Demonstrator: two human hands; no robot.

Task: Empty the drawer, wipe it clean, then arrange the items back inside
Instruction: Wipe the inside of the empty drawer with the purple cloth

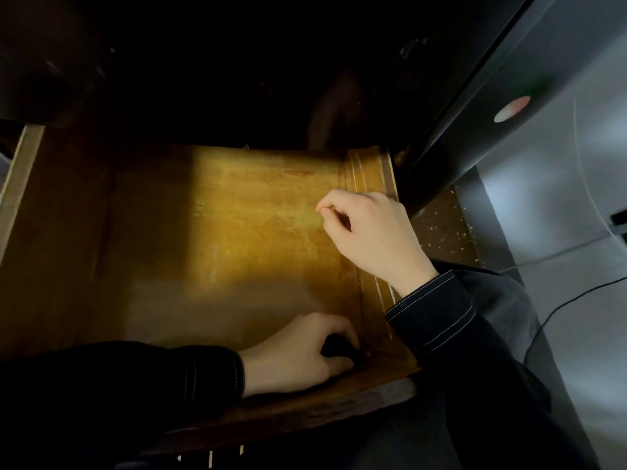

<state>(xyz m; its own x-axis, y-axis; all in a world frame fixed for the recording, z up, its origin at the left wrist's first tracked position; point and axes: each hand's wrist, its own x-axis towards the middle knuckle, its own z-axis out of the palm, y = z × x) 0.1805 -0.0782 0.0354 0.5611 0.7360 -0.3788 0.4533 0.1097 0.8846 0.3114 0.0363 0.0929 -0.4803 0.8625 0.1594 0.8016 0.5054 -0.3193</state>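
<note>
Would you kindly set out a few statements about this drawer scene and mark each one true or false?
1. Both hands reach into the drawer. True.
2. The right hand lies flat with its fingers spread. False: its thumb and fingertips are pinched together above the drawer floor; anything between them is too small to tell.
3. The left hand grips a dark object in the drawer's near right corner. True.
4. The drawer is packed with stacked items. False: its lit floor shows bare wood.
5. The sleeves are plain white. False: they are dark with pale stitching.
</note>
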